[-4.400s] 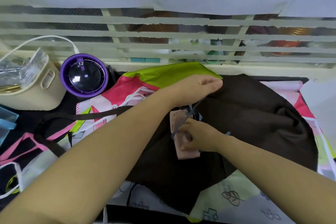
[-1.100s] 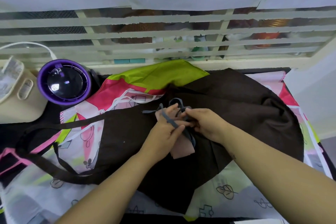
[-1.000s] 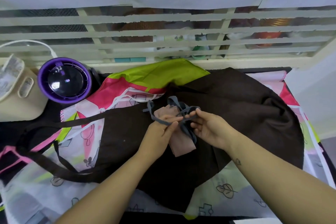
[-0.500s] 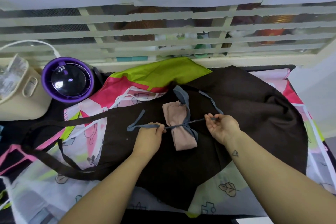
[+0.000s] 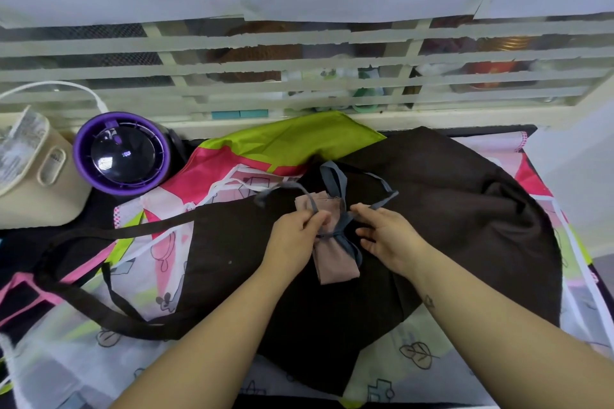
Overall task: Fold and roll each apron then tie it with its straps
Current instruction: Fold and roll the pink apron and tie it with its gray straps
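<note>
A small rolled pink apron (image 5: 334,261) lies on a spread dark brown apron (image 5: 448,236) in the middle of the table. Grey-blue straps (image 5: 335,181) wrap round the roll and cross at a knot at its middle. My left hand (image 5: 294,237) pinches one strap end just left of the roll. My right hand (image 5: 387,236) pinches the other strap end (image 5: 387,199) just right of the roll. Both hands sit close against the bundle.
A colourful pink, green and white apron (image 5: 265,146) lies under the brown one, its white straps trailing. A purple round appliance (image 5: 121,153) and a beige box (image 5: 36,183) stand at the back left. A slatted window grille (image 5: 299,70) runs along the back.
Half a second ago my hands were apart, pulling the strap ends sideways. Now both hands have come back in beside the roll, and the straps lie slack with loops above it.
</note>
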{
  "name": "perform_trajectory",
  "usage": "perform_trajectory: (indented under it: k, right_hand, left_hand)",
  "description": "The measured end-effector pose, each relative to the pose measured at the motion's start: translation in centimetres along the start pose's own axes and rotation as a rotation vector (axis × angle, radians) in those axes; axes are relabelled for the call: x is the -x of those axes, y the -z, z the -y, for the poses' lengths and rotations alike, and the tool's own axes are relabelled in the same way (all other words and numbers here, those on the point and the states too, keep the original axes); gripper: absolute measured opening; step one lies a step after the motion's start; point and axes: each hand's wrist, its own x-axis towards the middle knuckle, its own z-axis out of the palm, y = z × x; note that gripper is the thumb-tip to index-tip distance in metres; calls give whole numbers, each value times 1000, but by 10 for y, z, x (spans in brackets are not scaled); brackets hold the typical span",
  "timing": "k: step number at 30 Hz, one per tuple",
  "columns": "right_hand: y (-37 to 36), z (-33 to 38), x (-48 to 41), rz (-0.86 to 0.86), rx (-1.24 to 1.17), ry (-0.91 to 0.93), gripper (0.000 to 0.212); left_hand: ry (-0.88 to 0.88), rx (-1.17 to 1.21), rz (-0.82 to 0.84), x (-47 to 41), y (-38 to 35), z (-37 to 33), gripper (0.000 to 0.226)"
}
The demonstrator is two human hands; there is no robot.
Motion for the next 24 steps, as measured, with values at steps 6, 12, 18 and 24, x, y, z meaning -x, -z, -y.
perform_trajectory:
  k: [6,12,18,24]
  right_hand:
    - [-2,-2,2,119,172,214,39]
    - [14,0,-9,149,1008,440,45]
    - [17,2,-6,174,921,456,39]
    - [-11,27,10,247,899,567,37]
  left_hand:
    - [100,194,54,-10,-6,-2,31]
    - [-65,-317,113,-15,-6,4,28]
    - [-181,-540,139,-14,-10,0,9]
    - [-180,-895,295,-13,-17,-4,30]
